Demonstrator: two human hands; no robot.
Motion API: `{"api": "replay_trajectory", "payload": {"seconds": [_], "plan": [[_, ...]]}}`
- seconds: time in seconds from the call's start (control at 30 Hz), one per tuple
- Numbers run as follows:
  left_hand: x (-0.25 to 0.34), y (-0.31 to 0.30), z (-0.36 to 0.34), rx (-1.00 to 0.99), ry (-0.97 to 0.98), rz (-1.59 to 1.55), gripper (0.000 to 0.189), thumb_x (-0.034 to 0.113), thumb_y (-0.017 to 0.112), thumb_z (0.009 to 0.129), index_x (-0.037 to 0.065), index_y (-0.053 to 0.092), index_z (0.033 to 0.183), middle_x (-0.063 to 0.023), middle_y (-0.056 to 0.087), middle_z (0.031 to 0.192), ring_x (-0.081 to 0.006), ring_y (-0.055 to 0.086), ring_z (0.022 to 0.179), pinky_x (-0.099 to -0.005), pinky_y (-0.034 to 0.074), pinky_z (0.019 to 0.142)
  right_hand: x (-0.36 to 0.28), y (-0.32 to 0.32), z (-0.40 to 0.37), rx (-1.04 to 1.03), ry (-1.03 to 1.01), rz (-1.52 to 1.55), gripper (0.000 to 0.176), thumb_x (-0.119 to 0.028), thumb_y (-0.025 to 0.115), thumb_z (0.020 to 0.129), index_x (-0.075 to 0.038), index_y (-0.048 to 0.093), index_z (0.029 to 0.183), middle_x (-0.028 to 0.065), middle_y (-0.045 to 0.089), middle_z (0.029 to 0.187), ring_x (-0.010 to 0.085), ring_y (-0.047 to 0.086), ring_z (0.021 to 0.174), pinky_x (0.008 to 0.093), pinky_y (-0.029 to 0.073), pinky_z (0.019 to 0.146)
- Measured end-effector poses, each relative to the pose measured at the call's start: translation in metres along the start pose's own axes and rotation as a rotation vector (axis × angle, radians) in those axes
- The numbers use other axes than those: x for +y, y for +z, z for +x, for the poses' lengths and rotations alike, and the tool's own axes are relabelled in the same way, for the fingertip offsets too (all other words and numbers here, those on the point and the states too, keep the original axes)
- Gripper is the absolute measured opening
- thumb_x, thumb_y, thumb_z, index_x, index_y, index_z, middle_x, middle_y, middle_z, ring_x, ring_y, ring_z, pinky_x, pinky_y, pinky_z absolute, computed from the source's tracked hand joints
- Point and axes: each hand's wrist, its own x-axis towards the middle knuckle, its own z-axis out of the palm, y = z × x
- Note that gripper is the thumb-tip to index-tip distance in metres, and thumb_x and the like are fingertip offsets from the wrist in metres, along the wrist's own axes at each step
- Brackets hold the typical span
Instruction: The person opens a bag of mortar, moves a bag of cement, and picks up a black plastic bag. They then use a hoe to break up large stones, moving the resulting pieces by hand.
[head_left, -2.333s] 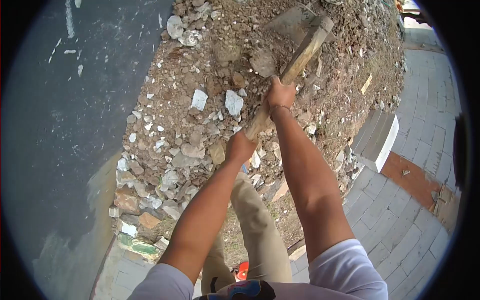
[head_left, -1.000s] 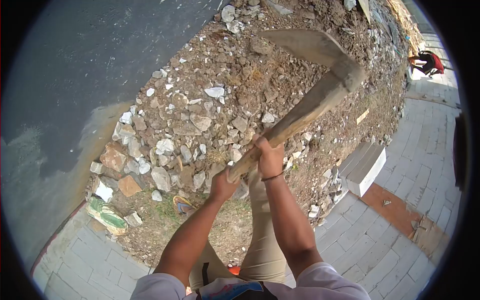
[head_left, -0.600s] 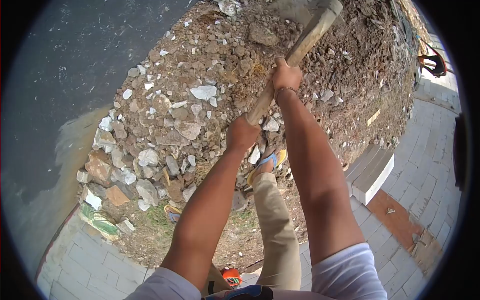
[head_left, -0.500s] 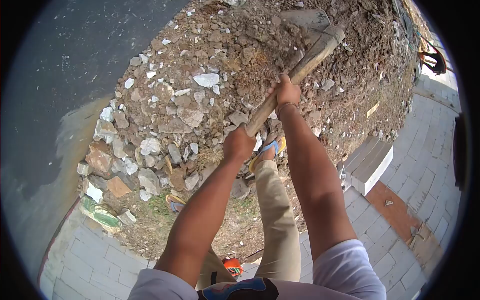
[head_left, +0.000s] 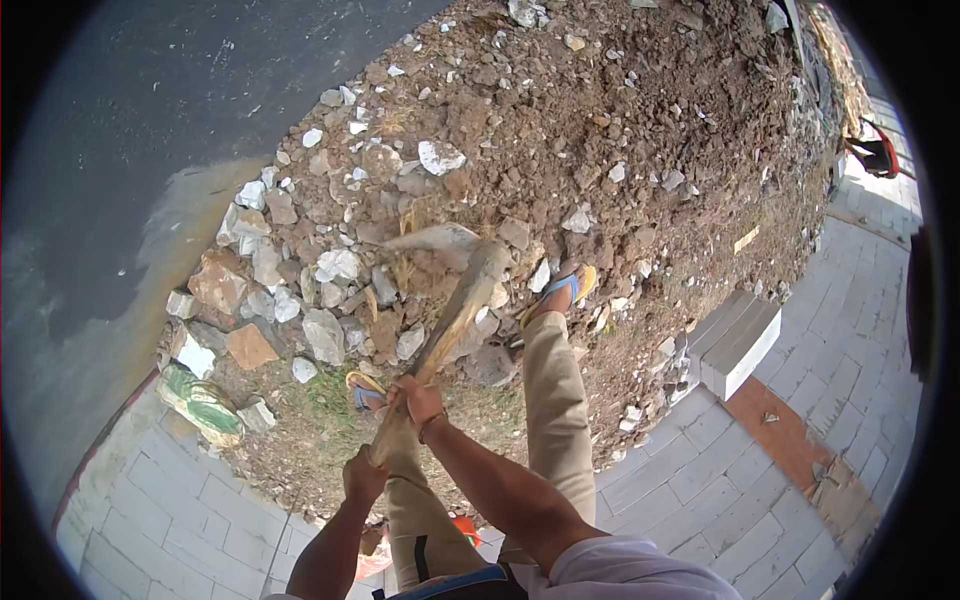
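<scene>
Both my hands grip the wooden handle of a hoe [head_left: 452, 325]. My left hand [head_left: 365, 474] is closed round the handle's near end, just in front of my left leg. Higher up the handle, my right hand [head_left: 418, 400] is wrapped round it, with a thin band on that wrist. The metal hoe blade [head_left: 440, 241] lies over the stones and soil at the pile's near part, its lower edge partly hidden. White and brown stones [head_left: 337, 265] surround it.
My sandaled feet stand on the rubble, the right sandal [head_left: 562, 292] close to the hoe's head. Stacked pale slabs [head_left: 735, 345] sit at right on the paving [head_left: 690, 470]. A green-white sack [head_left: 200, 405] lies at left, beside a dark road surface [head_left: 150, 120].
The hoe has been drawn back toward my body and to the left, from the far soil to the nearer stones. Both hands came down with it, still gripping the handle.
</scene>
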Motion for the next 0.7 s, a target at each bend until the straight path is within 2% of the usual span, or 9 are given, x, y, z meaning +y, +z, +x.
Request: {"api": "replay_trajectory", "payload": {"seconds": [0.1,0.2,0.3,0.43,0.5,0.57,0.6,0.67,0.7], "plan": [[-0.029,0.016,-0.031,0.012,-0.027,-0.049,0.028,0.017,0.075,0.073,0.005,0.063,0.095,-0.0224,0.068,0.08,-0.0433,0.067,0.079,-0.0496,0.054,0.069,0.019,-0.002,-0.032,-0.003,-0.01,-0.004,0.01,-0.009,0.066,0.081,0.0,0.063,0.084,0.009,0.065,0.077,0.0195,0.064,0.066,0.0323,0.052,0.064],[-0.001,0.052,0.005,0.025,0.127,-0.184,0.03,0.017,0.075,0.074,0.005,0.063,0.099,-0.021,0.068,0.083,-0.0427,0.067,0.082,-0.0479,0.054,0.071,-0.036,-0.023,-0.044,-0.019,-0.136,-0.013,0.009,-0.008,0.065,0.082,0.0,0.062,0.086,0.0073,0.064,0.08,0.0179,0.063,0.071,0.0322,0.051,0.066],[0.145,0.059,0.081,0.009,0.345,-0.341,0.032,0.019,0.074,0.077,0.006,0.062,0.103,-0.0213,0.068,0.085,-0.0417,0.067,0.082,-0.0461,0.054,0.07,-0.172,-0.044,-0.03,0.022,-0.429,-0.144,0.011,-0.008,0.063,0.081,-0.001,0.057,0.087,0.0078,0.061,0.075,0.0187,0.061,0.069,0.0333,0.05,0.067],[0.373,0.018,0.158,0.036,0.519,-0.466,0.036,0.026,0.073,0.078,0.005,0.062,0.105,-0.0246,0.068,0.087,-0.0437,0.066,0.087,-0.0502,0.054,0.072,-0.389,-0.022,-0.03,0.207,-0.91,-0.198,0.022,-0.018,0.068,0.085,-0.001,0.054,0.088,0.0067,0.058,0.069,0.0171,0.059,0.054,0.0309,0.049,0.05],[0.447,-0.015,0.194,-0.025,0.584,-0.451,0.04,0.027,0.074,0.076,0.003,0.064,0.107,-0.0231,0.07,0.089,-0.0392,0.068,0.086,-0.0445,0.055,0.074,-0.459,-0.016,-0.001,0.26,-1.222,-0.255,0.031,-0.026,0.07,0.091,-0.004,0.048,0.092,0.0062,0.058,0.068,0.0167,0.059,0.052,0.0292,0.049,0.047],[0.481,-0.046,0.218,-0.067,0.605,-0.421,0.043,0.025,0.074,0.077,0.001,0.064,0.111,-0.0207,0.071,0.089,-0.0352,0.07,0.084,-0.0413,0.055,0.074,-0.51,-0.008,0.032,0.467,-1.234,-0.356,0.039,-0.029,0.071,0.09,-0.001,0.045,0.098,0.0093,0.059,0.07,0.0165,0.061,0.051,0.0323,0.05,0.047],[0.483,-0.056,0.229,-0.098,0.574,-0.397,0.044,0.027,0.075,0.076,0.002,0.065,0.111,-0.0191,0.071,0.088,-0.0334,0.07,0.082,-0.0405,0.055,0.073,-0.522,-0.002,0.047,0.467,-1.1,-0.338,0.042,-0.03,0.072,0.087,0.002,0.05,0.102,0.0162,0.065,0.08,0.0257,0.068,0.063,0.0384,0.055,0.059],[0.46,-0.059,0.237,-0.127,0.534,-0.363,0.046,0.028,0.076,0.076,0.002,0.066,0.112,-0.0175,0.071,0.087,-0.0316,0.07,0.08,-0.0397,0.055,0.072,-0.528,-0.029,0.146,0.724,-0.926,-0.708,0.049,-0.033,0.073,0.084,0.006,0.054,0.107,0.0246,0.068,0.095,0.0361,0.07,0.084,0.0425,0.055,0.077],[0.441,-0.058,0.239,-0.066,0.543,-0.336,0.046,0.029,0.077,0.076,0.002,0.066,0.111,-0.0156,0.071,0.085,-0.0287,0.07,0.077,-0.0388,0.054,0.07,-0.506,-0.004,0.123,0.77,-0.927,-0.721,0.052,-0.033,0.074,0.082,0.007,0.054,0.109,0.0269,0.067,0.101,0.0387,0.068,0.093,0.0424,0.054,0.083]]}}
